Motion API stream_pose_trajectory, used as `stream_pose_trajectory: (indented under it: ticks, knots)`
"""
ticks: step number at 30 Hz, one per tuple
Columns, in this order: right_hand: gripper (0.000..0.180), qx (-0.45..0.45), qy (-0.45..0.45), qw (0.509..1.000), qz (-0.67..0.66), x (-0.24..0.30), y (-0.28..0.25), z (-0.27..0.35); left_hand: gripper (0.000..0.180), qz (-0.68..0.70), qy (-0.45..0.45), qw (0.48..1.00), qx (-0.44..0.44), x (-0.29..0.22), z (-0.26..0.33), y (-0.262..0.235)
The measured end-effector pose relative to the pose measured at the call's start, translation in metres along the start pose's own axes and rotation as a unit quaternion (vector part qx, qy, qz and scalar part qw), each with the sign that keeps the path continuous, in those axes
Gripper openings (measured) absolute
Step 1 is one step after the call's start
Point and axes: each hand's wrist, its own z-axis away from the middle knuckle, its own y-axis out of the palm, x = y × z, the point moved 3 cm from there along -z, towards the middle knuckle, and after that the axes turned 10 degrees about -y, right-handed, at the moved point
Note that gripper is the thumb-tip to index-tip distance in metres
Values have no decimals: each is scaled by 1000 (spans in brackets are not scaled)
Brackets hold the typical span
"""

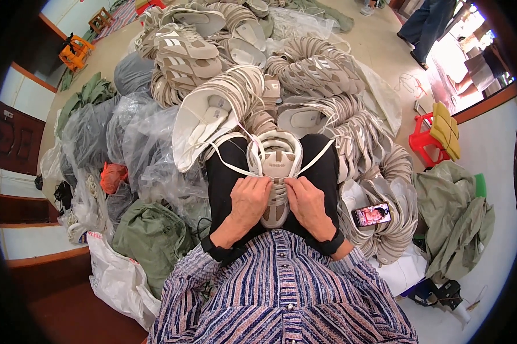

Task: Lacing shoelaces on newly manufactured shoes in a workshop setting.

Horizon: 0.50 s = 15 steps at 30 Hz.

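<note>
A beige and white sneaker [277,156] rests between my thighs, its toe toward me and its tongue standing up. White shoelace [320,155] runs through the eyelets, and loose lengths of it stretch out to both sides. My left hand [248,202] is closed at the left eyelet edge, pinching the lace between thumb and fingers. At the opposite edge, my right hand [310,206] pinches the lace in the same way. The fingertips of both hands hide the upper eyelets. Just beyond the sneaker lies a nested stack of shoe uppers [210,117].
More stacked uppers [316,66] are heaped ahead. Plastic-wrapped bundles [149,129] and a green cloth sack [152,238] lie left. A phone [371,215] sits on uppers at right, near a red stool [428,143] with yellow cushions. A person [428,28] stands at far right.
</note>
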Motion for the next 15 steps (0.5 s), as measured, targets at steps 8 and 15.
stream_pose_trajectory:
  ticks: [8, 15]
  knots:
    - [17, -10, 17, 999, -31, -3, 1, 3, 9, 1, 5, 1000, 26, -1, -3, 6]
    - [18, 3, 58, 994, -93, -7, 0, 8, 11, 21, 7, 994, 107, 14, -11, 3]
